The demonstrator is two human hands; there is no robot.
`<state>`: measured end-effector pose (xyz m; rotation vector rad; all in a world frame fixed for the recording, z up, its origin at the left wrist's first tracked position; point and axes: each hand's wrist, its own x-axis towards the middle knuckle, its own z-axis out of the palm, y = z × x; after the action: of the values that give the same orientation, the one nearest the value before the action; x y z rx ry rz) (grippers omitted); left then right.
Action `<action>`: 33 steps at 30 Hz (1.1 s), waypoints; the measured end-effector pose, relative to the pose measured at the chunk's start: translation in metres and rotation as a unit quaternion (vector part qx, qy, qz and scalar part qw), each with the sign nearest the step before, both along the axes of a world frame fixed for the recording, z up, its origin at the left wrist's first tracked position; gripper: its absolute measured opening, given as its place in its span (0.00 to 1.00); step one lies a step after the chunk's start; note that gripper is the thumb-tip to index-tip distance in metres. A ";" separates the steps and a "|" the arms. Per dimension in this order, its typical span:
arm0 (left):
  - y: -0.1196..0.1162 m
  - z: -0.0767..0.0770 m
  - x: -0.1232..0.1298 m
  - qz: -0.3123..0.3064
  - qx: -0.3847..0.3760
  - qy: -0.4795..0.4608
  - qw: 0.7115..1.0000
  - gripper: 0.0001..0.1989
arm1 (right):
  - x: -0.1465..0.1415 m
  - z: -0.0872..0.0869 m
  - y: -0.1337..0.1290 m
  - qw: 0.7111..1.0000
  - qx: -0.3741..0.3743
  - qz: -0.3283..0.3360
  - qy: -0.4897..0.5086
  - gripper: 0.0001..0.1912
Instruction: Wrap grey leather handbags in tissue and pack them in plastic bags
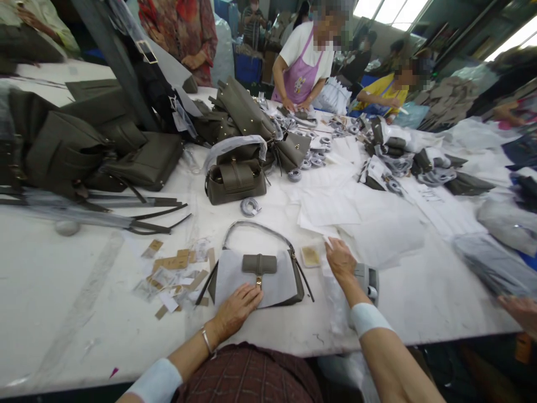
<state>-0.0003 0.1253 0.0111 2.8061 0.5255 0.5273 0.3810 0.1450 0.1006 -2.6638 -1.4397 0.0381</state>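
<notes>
A dark olive handbag (pixel 259 263) lies in front of me, with white tissue paper (pixel 229 274) over its front and around the flap. Its strap, partly in clear wrap, arches at the back. My left hand (pixel 239 305) rests flat on the paper-covered lower front, fingertips by the gold clasp (pixel 259 281). To the right of the bag, my right hand (pixel 340 258) pinches the edge of a thin white paper sheet (pixel 329 215). A small tub of yellowish material (pixel 310 257) sits between bag and hand. A grey tape dispenser (pixel 367 280) stands beside my right wrist.
Cards and small packets (pixel 176 274) lie scattered on the left. Behind stand a small olive bag (pixel 235 179), a coiled wrapped strap (pixel 250 207) and heaped bags (pixel 96 140). A dark post (pixel 119 61) rises at left. Co-workers stand across the table; another person's hand (pixel 520 313) shows at right.
</notes>
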 end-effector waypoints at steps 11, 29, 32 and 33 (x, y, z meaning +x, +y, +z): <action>0.001 0.009 -0.001 -0.010 0.037 0.038 0.999 0.23 | -0.064 0.115 -0.067 0.820 0.355 -0.169 0.416 0.23; -0.012 0.032 -0.038 -0.053 -0.046 -0.013 0.997 0.18 | -0.175 -0.028 -0.075 0.953 0.028 -0.024 0.301 0.14; -0.014 0.053 -0.043 -0.082 -0.051 -0.044 0.994 0.14 | -0.178 -0.036 -0.076 0.977 0.003 0.004 0.214 0.13; -0.015 0.060 -0.040 -0.090 -0.048 -0.039 0.994 0.13 | -0.179 -0.038 -0.077 0.980 -0.002 0.010 0.197 0.13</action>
<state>-0.0408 0.1104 0.0708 2.6945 0.2698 0.5561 0.2024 0.0685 0.0630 -2.4573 -1.3312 0.5372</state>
